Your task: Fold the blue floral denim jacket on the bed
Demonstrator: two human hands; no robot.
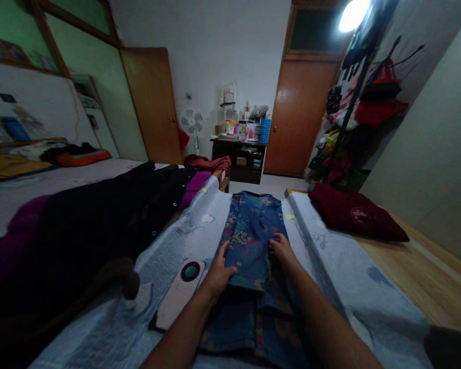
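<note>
A blue floral denim-like garment (249, 236) lies folded in the middle of the bed, its near part spread towards me in overlapping layers. My left hand (217, 274) rests on its left edge, thumb and forefinger spread apart on the cloth. Over on the right side, my right hand (282, 250) has its fingers bent and gathered against the fabric, apparently pinching it. Just left of my left forearm lies a pink phone (179, 297), back side up, with a round dark camera ring.
A black and purple padded coat (100, 215) covers the left side. On the right sits a dark red cushion-like bundle (355, 212). Light patterned bedding (322, 246) lies beneath. Beyond are a dark cabinet (246, 164), a fan (192, 123) and a wooden door (299, 113).
</note>
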